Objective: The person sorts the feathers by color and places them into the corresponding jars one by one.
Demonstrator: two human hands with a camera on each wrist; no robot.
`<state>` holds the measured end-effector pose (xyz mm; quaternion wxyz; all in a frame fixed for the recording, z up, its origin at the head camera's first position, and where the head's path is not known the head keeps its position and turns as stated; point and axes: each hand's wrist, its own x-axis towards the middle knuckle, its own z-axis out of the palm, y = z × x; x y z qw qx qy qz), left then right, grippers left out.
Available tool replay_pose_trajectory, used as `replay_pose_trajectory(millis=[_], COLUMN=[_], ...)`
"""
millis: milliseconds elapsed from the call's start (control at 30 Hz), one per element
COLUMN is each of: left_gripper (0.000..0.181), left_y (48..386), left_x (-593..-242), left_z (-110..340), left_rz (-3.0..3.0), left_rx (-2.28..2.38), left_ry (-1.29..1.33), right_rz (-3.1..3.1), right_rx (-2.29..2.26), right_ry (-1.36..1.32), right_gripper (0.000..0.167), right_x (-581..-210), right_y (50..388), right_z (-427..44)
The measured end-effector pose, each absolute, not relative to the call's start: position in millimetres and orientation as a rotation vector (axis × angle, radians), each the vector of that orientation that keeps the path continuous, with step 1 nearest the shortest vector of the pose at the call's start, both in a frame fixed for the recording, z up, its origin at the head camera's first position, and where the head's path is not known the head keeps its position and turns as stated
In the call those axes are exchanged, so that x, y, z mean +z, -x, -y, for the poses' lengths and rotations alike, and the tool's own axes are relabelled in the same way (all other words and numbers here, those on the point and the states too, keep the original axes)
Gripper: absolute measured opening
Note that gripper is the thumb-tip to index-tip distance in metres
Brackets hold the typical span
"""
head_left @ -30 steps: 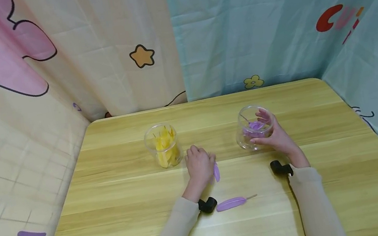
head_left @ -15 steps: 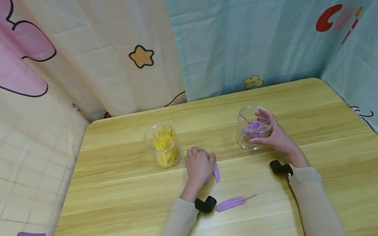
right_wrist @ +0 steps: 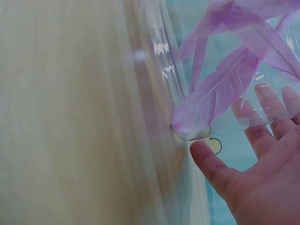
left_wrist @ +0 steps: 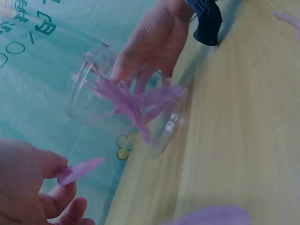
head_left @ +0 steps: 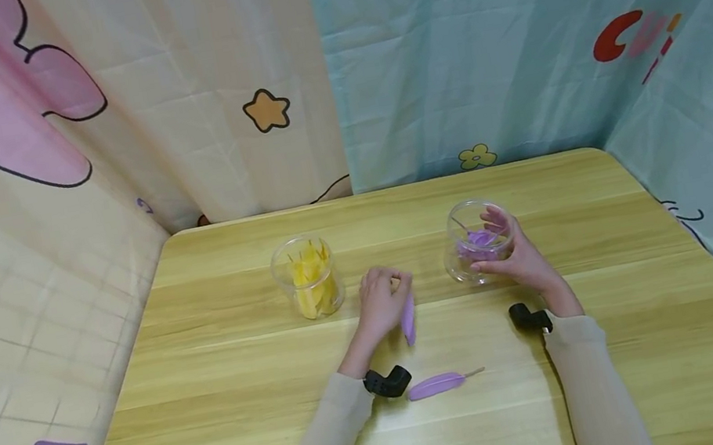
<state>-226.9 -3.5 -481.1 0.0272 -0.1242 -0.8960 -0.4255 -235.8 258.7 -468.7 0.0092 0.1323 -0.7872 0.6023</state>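
My left hand (head_left: 386,298) is raised a little over the table, pinching a purple feather (left_wrist: 79,171) between thumb and forefinger. Just below that hand another purple feather (left_wrist: 211,216) shows at the lower edge of the left wrist view. In the head view a purple feather (head_left: 408,322) hangs or lies beside the fingers; I cannot tell which. My right hand (head_left: 522,257) holds a clear jar (head_left: 461,268) from its right side, thumb in front and fingers behind. Several purple feathers (right_wrist: 220,89) are inside it, some stems pointing up.
A second clear jar (head_left: 279,272), filled with yellow feathers (head_left: 313,282), stands to the left. One purple feather (head_left: 435,385) lies flat nearer the front of the wooden table (head_left: 217,406). Printed curtains (head_left: 439,41) hang behind the table and at both sides.
My left hand has lifted slightly and shifted right, its thumb and forefinger now pinching a purple feather. The right hand and its jar have stayed in place.
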Motion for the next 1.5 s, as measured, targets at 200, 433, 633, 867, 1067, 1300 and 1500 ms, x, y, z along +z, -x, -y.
replay_pose_trajectory(millis=[200,433,633,867,1067,1300,1500], left_gripper=[0.031,0.018,0.007,0.007,0.013,0.017,0.025], left_y=[241,261,278,283,279,268,248], left_x=[-443,-407,-423,-455,-470,-471,-476], left_z=[-27,-72,-93,-92,-75,-42,-15], left_rz=[2.522,2.175,2.066,2.166,2.283,2.378,2.686], left_rx=[-1.613,-1.709,-1.736,-1.664,-1.537,-1.423,-1.145], left_ry=[0.559,0.767,0.894,0.89,0.866,0.693,0.423], right_rz=[2.472,2.493,2.472,2.48,2.461,2.459,2.444], right_rx=[1.838,1.859,1.879,1.866,1.876,1.866,1.882], right_ry=[-0.406,-0.385,-0.392,-0.409,-0.418,-0.432,-0.425], right_gripper=[0.095,0.094,0.093,0.093,0.094,0.093,0.094], right_x=[-471,-478,-483,-488,-486,-479,-473], right_y=[233,229,226,224,226,232,237], right_z=[-261,-262,-260,-257,-255,-254,-256])
